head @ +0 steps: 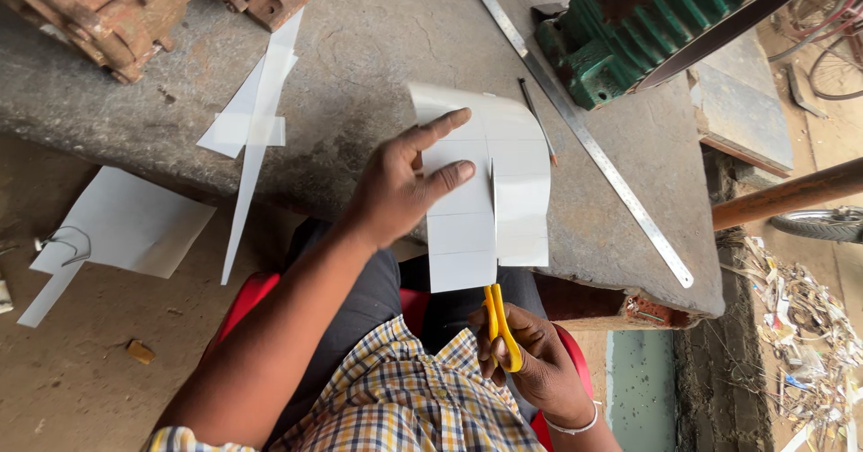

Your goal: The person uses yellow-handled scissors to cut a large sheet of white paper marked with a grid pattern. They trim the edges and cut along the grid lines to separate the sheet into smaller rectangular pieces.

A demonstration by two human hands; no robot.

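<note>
The left hand [395,187] lies flat on a white sheet of ruled paper [481,187], fingers spread and pressing it against the grey stone slab [378,48]; the sheet's far end curls upward. The right hand [530,358], near the slab's near edge, is clenched through the yellow-handled scissors [497,313], whose blades run up into a slit in the sheet's middle. Just right of the sheet lie a thin dark pencil [538,119] and a long steel ruler [584,133]. Far right stands a green ribbed metal machine [647,30]. Left of the sheet lie 2 or more white paper offcuts [256,115].
</note>
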